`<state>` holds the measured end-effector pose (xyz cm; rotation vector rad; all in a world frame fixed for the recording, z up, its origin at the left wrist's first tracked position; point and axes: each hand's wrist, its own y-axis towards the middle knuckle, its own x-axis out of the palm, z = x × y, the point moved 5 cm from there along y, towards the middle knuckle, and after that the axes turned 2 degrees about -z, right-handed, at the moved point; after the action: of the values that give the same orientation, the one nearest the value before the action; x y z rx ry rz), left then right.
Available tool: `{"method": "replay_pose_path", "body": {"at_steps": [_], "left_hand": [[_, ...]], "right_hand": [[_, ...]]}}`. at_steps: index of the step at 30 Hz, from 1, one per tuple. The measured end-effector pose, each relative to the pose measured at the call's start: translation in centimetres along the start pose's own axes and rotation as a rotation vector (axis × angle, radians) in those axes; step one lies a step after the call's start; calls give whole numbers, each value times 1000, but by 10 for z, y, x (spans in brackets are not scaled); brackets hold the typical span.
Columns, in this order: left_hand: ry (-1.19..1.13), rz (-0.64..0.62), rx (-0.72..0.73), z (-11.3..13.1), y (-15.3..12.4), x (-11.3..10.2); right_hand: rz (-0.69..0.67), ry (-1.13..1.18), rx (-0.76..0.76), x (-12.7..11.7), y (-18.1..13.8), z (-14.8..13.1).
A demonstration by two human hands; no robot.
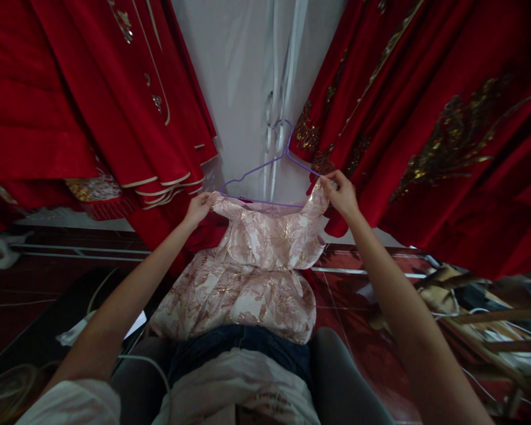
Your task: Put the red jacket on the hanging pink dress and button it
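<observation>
Nearest, a white shirt (230, 383) is seen. By the fingertips of the left hand (199, 208) and right hand (342, 196), the shoulders of a pink dress (261, 289) are pinched, before the jeans (241, 337). A purple hanger (287, 151) seems already set in its neckline; the left corner is not yet covered.

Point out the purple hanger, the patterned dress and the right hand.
Purple hanger (287, 151): head view, on the neck below its hook.
Patterned dress (257, 251): head view, on the bodice.
Right hand (343, 193): head view, on the back of the hand.
</observation>
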<state>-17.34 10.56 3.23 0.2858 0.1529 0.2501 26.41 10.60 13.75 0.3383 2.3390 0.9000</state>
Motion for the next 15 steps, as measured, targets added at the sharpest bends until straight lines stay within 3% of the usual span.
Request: {"method": "replay_pose_path", "body": {"at_steps": [7, 11, 15], "left_hand": [[-3, -39, 86, 16, 7, 2], [-5, -81, 195, 50, 23, 15], [74, -361, 155, 89, 30, 42]], "right_hand": [[-29, 32, -10, 0, -1, -2], [-53, 87, -7, 2, 0, -1], [-73, 154, 9, 5, 2, 4]]}}
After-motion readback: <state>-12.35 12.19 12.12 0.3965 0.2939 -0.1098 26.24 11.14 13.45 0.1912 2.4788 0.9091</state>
